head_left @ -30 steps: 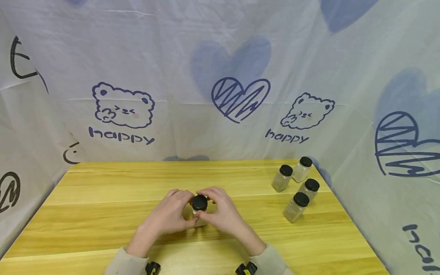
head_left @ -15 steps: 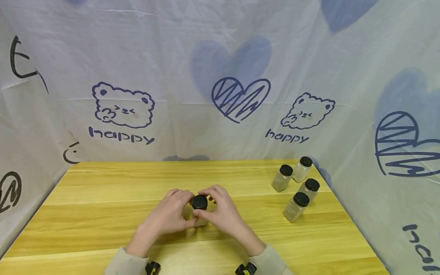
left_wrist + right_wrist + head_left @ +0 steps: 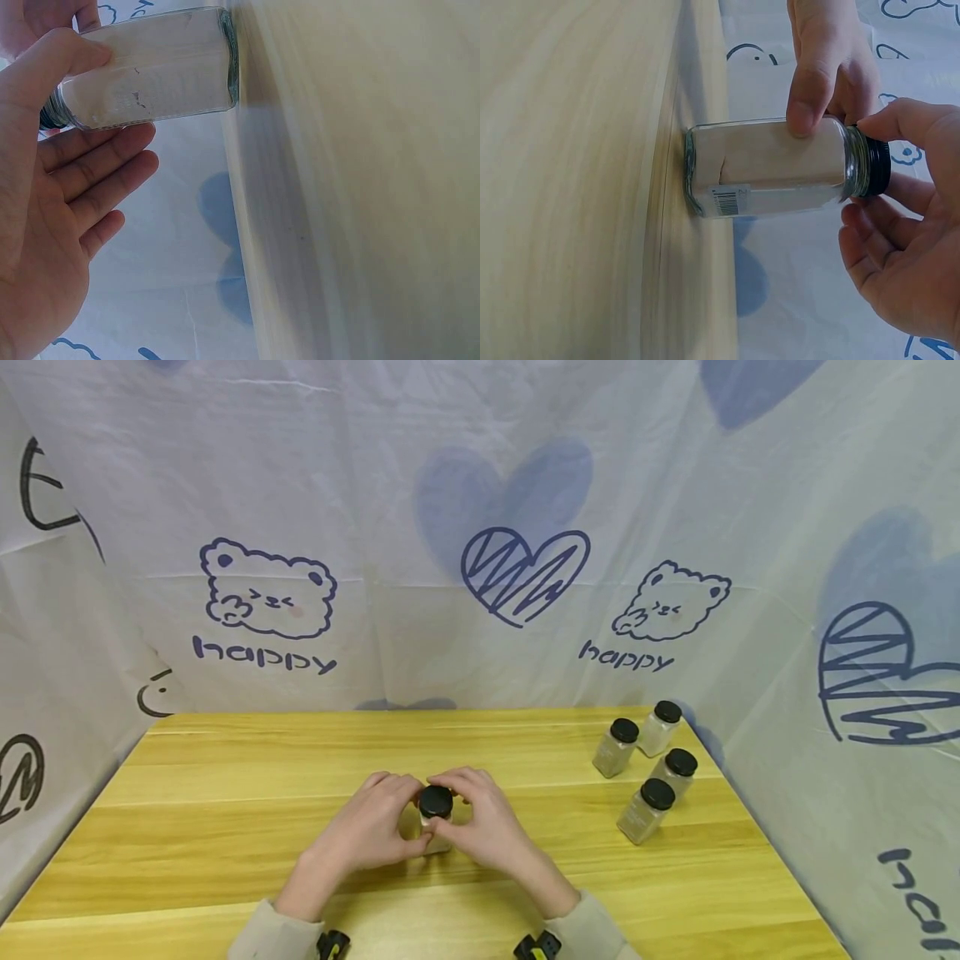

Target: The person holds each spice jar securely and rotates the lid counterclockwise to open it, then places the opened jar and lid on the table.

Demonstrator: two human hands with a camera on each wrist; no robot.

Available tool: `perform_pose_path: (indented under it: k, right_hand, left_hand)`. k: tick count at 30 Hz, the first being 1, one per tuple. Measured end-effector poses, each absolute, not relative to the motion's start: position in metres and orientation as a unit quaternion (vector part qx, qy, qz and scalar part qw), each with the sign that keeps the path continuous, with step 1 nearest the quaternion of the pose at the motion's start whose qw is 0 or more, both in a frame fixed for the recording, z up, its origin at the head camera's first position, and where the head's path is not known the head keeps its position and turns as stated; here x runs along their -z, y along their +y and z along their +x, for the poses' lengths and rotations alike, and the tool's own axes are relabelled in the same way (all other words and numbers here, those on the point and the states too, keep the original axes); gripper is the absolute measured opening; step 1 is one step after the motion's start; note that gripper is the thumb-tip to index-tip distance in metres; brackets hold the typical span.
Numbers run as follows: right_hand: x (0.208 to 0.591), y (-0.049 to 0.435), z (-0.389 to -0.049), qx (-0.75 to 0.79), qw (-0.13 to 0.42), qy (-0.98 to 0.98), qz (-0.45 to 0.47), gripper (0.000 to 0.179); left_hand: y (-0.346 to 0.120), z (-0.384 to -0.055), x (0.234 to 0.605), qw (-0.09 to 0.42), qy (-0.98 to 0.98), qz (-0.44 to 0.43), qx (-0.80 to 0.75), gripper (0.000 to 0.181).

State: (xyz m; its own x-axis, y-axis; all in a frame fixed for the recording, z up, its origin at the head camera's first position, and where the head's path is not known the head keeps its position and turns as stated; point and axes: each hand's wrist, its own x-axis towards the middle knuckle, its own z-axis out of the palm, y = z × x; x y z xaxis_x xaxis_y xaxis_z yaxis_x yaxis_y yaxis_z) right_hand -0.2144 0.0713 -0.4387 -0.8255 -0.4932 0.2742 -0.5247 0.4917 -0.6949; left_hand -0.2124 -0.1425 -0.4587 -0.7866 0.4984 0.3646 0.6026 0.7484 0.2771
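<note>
**Clear, square-sided glass jar (image 3: 769,159) with round black lid (image 3: 879,166) stood upright on yellow wooden table (image 3: 225,827)**

It looked pale beige inside, with a white barcode sticker (image 3: 727,201) near its base. The left hand (image 3: 377,825) gripped its body between thumb and fingers; the right hand (image 3: 482,825) pinched the lid.

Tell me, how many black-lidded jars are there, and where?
5. The held jar stands between the left hand and right hand; at right on the table are the back-left jar, back-right jar, front-left jar and, partly hidden, front-right jar.
</note>
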Motion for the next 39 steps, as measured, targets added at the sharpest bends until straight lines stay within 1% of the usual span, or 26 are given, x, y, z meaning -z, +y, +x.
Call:
perform_pose_path:
  k: [10,18,28,34,39]
  right_hand:
    - [0.4386,0.0713,-0.2143,-0.423,0.024,-0.854,0.302,0.048]
    - [0.4405,0.0717,-0.215,-0.441,0.039,-0.843,0.307,0.048]
    - [0.4396,0.0717,-0.2161,-0.472,0.085,-0.823,0.305,0.05]
    - [0.4387,0.0726,-0.216,-0.484,0.093,-0.817,0.299,0.053]
    - [0.4376,0.074,-0.2166,-0.495,0.102,-0.811,0.294,0.05]
  left_hand:
    - [-0.1426,-0.213,0.459,0.133,-0.925,-0.297,0.194,0.041]
    - [-0.1426,-0.213,0.4593,0.132,-0.925,-0.296,0.199,0.041]
    - [-0.1427,-0.2139,0.4594,0.142,-0.924,-0.3,0.192,0.04]
    - [-0.1428,-0.2128,0.4586,0.139,-0.926,-0.295,0.191,0.042]
    - [-0.1427,-0.2121,0.4573,0.13,-0.928,-0.29,0.195,0.043]
